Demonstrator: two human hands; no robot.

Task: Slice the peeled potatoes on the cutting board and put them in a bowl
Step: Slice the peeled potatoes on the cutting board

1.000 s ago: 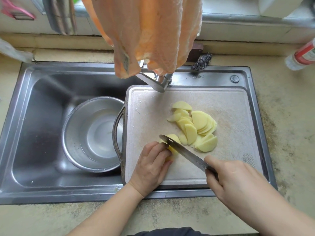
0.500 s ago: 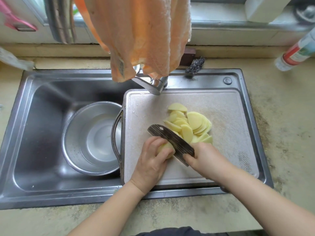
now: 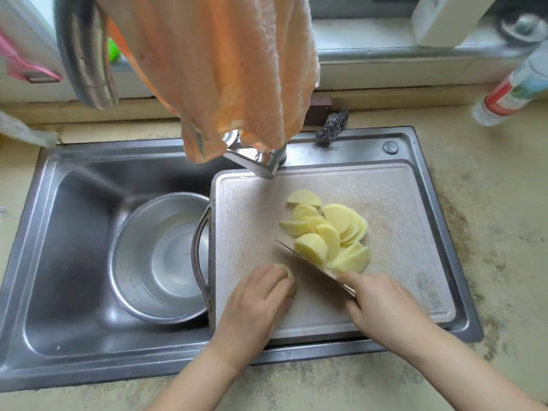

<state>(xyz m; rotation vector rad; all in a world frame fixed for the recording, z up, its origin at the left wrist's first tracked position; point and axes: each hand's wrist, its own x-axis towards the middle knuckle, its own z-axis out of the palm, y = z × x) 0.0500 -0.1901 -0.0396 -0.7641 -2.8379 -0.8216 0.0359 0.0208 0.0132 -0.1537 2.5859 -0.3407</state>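
A pale cutting board (image 3: 394,203) lies across the right half of the steel sink. A pile of several yellow potato slices (image 3: 329,229) sits at its middle. My right hand (image 3: 382,307) grips a knife (image 3: 308,264); its blade stands edge-down just left of the pile, with a thick potato piece (image 3: 311,252) leaning against its far side. My left hand (image 3: 258,304) curls over a small remaining potato piece (image 3: 289,277), mostly hidden under the fingers, to the left of the blade. An empty steel bowl (image 3: 160,256) sits in the sink basin, left of the board.
An orange towel (image 3: 225,72) hangs over the tap (image 3: 258,161) and hides the board's far edge. A steel scourer (image 3: 333,123) lies behind the sink. A plastic bottle (image 3: 510,90) lies at the far right on the worn counter. The board's black handle (image 3: 200,250) overhangs the bowl.
The blade has turned from lying flat above the potato to standing edge-down to its right. A fresh thick piece now leans by the pile. My left hand has slid back with the remaining piece.
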